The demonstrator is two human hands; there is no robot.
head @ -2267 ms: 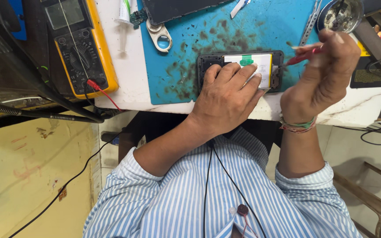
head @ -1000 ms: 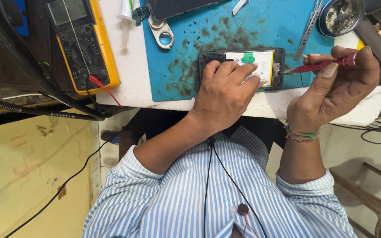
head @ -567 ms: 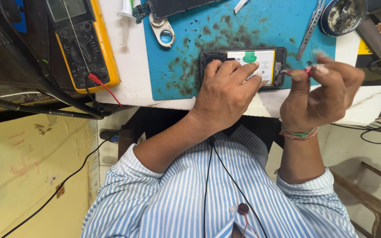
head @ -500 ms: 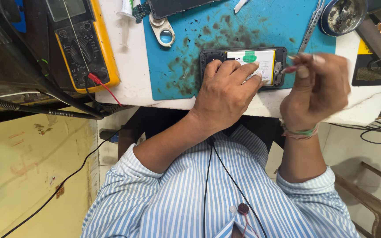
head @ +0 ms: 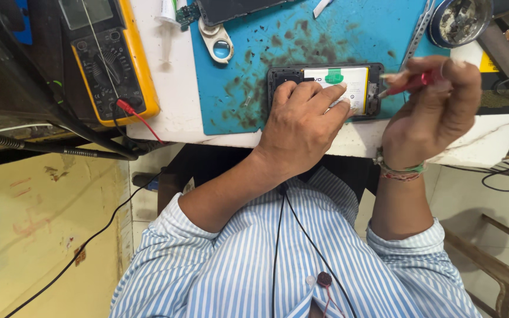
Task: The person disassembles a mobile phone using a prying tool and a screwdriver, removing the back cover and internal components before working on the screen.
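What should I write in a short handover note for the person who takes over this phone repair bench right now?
Left hand: pressing flat on the opened black phone with the white battery, holding it on the stained blue work mat.
Right hand: gripping a thin red-handled tool, tip pointing at the phone's right end; contact cannot be told.
Nearby: yellow multimeter at left with a red lead plugged in, round metal dish of small parts at top right.
Done: phone back is off, battery exposed.
Left: the work at the right end; phone not closed.

Grey multimeter screen [head: 85, 12], white battery label [head: 340, 82]
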